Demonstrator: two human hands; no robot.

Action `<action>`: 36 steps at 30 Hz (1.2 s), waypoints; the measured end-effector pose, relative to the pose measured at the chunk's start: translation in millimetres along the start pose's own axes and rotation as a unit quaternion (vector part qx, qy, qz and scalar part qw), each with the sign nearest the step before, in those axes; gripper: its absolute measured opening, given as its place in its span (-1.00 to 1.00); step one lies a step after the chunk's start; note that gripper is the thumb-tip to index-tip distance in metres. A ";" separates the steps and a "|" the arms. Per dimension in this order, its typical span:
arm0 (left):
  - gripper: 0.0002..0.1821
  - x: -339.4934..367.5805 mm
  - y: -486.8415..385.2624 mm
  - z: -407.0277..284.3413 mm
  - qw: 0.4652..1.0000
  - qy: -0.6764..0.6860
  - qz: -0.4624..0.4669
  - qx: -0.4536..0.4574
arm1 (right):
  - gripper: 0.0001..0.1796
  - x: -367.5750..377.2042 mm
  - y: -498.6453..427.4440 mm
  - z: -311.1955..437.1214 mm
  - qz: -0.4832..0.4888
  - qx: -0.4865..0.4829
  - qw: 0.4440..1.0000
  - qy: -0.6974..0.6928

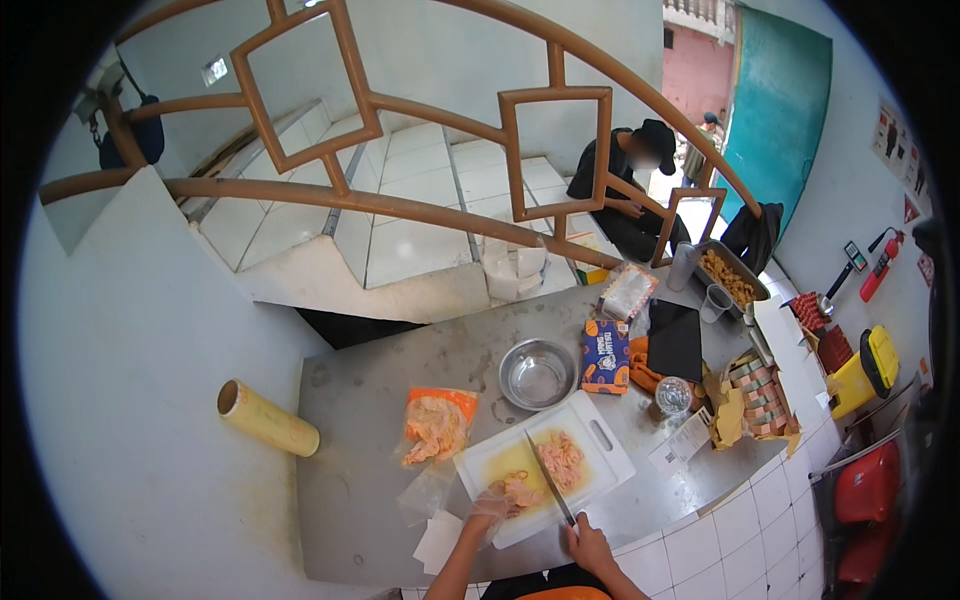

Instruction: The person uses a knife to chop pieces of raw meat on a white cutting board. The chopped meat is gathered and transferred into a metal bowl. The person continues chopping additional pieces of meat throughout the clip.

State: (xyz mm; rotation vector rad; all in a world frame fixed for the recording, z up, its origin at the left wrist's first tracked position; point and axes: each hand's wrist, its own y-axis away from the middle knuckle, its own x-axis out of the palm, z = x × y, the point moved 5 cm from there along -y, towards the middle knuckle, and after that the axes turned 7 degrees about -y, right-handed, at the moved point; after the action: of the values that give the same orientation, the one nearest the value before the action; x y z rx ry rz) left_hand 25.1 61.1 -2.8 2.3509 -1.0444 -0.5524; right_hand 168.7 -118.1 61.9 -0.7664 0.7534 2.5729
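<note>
My left hand (493, 504), in a clear plastic glove, rests on a piece of raw chicken (521, 491) on the white cutting board (517, 534). Bare and closed around a handle, my right hand (589, 541) holds a kitchen knife (550, 476). The blade lies slantwise over the board, between the piece under my left hand and a heap of small cut chicken pieces (561, 459). Yellowish liquid wets the board's middle. Left of the board lies an orange and clear plastic bag (442, 420) with more raw chicken. Behind the board stands a steel bowl (538, 374).
A roll of plastic wrap (268, 420) stands at the table's left end. To the right are a printed box (605, 357), a black tablet-like slab (674, 339), a plastic cup (673, 396) and a tray of browned food (727, 277). Beyond the brown railing (420, 217) a person sits on the stairs.
</note>
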 end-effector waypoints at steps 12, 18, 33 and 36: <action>-0.71 -6.5 31.3 -2.2 0.870 -0.404 -0.278 0.046 | -0.66 15.5 15.8 17.9 0.055 -0.030 0.998 0.032; -0.53 20.7 29.2 -49.6 0.833 -0.365 -0.312 0.275 | -0.68 18.7 14.6 18.5 0.049 -0.023 0.997 0.059; -0.82 30.9 16.4 2.8 0.883 -0.296 -0.258 0.257 | -0.69 46.6 -56.6 32.4 0.056 -0.055 0.996 0.051; -0.83 21.2 24.9 -11.9 0.929 -0.131 -0.257 0.231 | -0.67 36.4 -55.0 27.0 0.047 -0.067 0.996 0.026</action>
State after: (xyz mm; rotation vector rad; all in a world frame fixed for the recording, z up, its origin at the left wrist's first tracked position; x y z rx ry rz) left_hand 30.8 33.7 18.0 3.0672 -0.7065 -0.9134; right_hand 154.6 -52.3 38.5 -0.8605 0.6501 2.7199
